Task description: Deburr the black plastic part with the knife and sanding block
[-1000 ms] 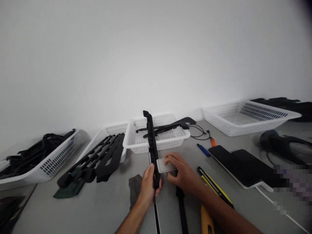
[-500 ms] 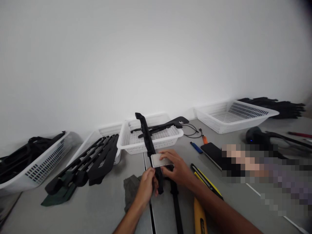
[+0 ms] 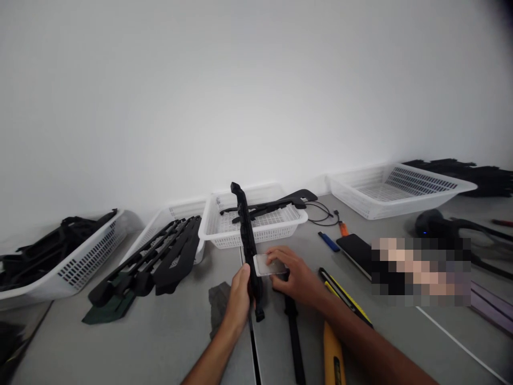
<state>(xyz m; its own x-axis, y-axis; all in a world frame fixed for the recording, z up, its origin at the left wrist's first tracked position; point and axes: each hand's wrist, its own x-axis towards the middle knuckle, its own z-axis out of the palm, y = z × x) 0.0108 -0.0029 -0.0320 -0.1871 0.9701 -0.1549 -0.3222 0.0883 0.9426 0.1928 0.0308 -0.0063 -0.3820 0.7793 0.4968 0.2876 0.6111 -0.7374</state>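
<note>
My left hand [image 3: 239, 294] is closed around the lower part of a long black plastic piece [image 3: 247, 235], which stands tilted with its far end over a white basket. In my right hand [image 3: 298, 275] is a small flat white block [image 3: 262, 266], pinched between thumb and fingers and pressed against the side of the black piece. Whether the block is a case or a solid pad I cannot tell. Under my right hand lies a tool with a black handle [image 3: 295, 342], its upper end hidden. A dark grey cloth [image 3: 217, 302] lies beside my left hand.
The white basket [image 3: 256, 235] ahead holds black parts. Other baskets stand at left [image 3: 90, 262] and right [image 3: 364, 208]. A yellow-black cutter [image 3: 347, 299] and yellow-handled tool [image 3: 333, 353] lie near my right forearm. Farther right are a phone [image 3: 355, 248], blue object [image 3: 328, 241] and blurred person's arm.
The black piece has turned about its length and stands more upright. My left hand grips it higher along its side. The white block has shifted slightly right, and the whole view has moved a little.
</note>
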